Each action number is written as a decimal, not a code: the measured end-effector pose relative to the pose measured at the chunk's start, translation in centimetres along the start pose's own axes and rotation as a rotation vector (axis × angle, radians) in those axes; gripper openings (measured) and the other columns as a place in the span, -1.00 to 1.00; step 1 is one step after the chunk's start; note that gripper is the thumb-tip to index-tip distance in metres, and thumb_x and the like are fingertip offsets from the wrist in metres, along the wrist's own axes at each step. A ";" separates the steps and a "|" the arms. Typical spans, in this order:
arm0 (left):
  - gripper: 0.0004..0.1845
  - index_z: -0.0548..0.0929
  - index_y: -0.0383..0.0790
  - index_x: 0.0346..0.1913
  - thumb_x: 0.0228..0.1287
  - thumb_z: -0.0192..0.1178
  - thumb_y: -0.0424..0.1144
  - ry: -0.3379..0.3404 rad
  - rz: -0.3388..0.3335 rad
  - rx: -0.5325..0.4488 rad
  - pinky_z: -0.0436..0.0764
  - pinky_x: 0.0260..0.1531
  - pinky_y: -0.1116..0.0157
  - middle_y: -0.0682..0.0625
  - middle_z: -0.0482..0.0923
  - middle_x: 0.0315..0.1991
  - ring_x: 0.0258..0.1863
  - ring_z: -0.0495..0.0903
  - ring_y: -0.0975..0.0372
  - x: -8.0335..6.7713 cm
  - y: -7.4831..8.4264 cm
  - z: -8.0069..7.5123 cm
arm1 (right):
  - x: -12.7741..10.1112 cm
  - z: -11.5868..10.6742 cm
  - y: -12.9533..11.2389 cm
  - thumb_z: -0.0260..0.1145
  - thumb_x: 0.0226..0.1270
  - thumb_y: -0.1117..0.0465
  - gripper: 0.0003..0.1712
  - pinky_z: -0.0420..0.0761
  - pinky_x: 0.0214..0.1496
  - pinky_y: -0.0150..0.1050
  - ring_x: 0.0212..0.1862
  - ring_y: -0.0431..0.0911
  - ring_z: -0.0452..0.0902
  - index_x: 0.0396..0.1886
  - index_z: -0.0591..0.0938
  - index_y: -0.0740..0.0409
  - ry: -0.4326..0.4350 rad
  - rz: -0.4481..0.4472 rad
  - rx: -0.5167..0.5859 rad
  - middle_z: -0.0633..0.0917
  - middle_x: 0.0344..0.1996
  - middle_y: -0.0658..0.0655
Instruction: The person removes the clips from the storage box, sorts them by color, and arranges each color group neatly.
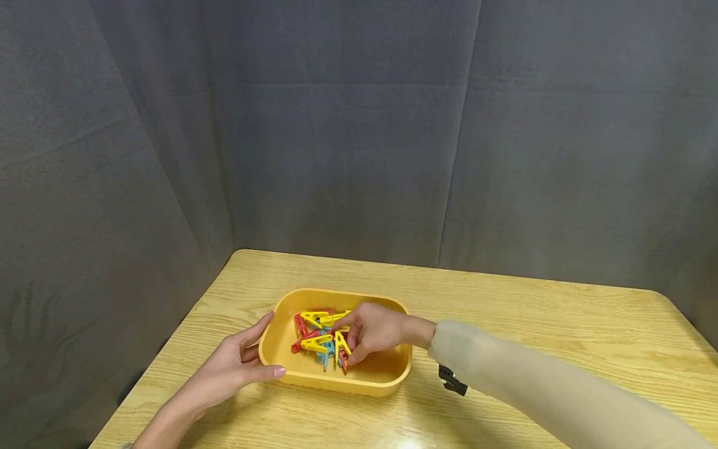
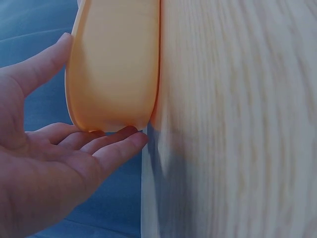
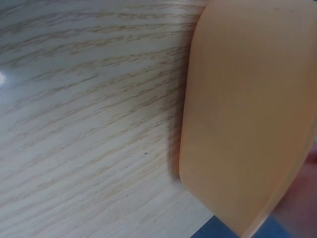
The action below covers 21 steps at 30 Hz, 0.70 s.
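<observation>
A yellow plastic tub (image 1: 364,388) sits on the table, holding a heap of red, yellow and blue clothespins (image 1: 316,343). At its left end my left hand (image 1: 227,368) grips the rim, thumb along the near side and fingers against the end wall. The left wrist view shows this hand (image 2: 54,153) with its fingers touching the tub's wall (image 2: 114,64). Inside the tub, my right hand (image 1: 376,327) reaches into the clothespins, thumb and index finger apart around some of them. The right wrist view shows mostly the tub's outer wall (image 3: 242,109), hiding the fingers.
The wooden table (image 1: 533,318) extends behind and to the right of the tub. Grey curtains (image 1: 348,143) hang behind it and along the left side. A black strap (image 1: 451,380) hangs by the right sleeve.
</observation>
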<state>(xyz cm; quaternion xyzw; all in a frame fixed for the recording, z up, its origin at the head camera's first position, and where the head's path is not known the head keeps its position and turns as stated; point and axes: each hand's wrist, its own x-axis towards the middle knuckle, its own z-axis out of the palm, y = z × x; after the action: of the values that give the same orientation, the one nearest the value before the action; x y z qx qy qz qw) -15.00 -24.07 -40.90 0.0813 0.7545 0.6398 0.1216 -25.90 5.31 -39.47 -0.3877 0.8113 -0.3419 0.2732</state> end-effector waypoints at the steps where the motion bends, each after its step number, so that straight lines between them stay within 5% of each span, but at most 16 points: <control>1: 0.11 -0.05 -0.40 0.68 0.27 0.51 -0.39 0.000 0.003 -0.001 0.60 0.20 0.22 -0.35 -0.05 0.66 0.50 0.28 -0.19 0.0 0.0 0.0 | 0.0 0.0 0.0 0.61 0.16 0.44 -0.32 0.38 -0.37 -0.44 -0.50 -0.29 0.45 0.31 0.63 0.40 0.007 -0.001 -0.013 0.71 -0.56 -0.01; 12: 0.12 -0.06 -0.40 0.68 0.28 0.50 -0.39 -0.009 -0.002 -0.014 0.61 0.18 0.26 -0.35 -0.05 0.66 0.51 0.26 -0.19 0.0 -0.1 -0.1 | 0.1 0.0 0.1 0.66 0.10 0.43 -0.27 0.44 -0.31 -0.42 -0.45 -0.27 0.51 0.32 0.64 0.37 0.009 0.020 -0.031 0.70 -0.53 -0.02; 21: 0.11 -0.05 -0.41 0.68 0.28 0.51 -0.39 -0.005 -0.007 -0.013 0.61 0.18 0.25 -0.35 -0.05 0.65 0.51 0.27 -0.19 0.0 0.0 0.0 | 0.7 -0.7 0.2 0.61 0.09 0.53 -0.25 0.34 -0.48 -0.43 -0.52 -0.28 0.43 0.34 0.63 0.37 -0.064 -0.003 0.000 0.71 -0.54 0.03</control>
<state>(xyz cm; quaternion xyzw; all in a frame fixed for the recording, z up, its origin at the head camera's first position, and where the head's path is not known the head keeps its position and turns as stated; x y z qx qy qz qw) -15.00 -24.10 -40.89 0.0794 0.7504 0.6439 0.1261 -26.87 5.07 -39.33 -0.3997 0.8016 -0.3295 0.2985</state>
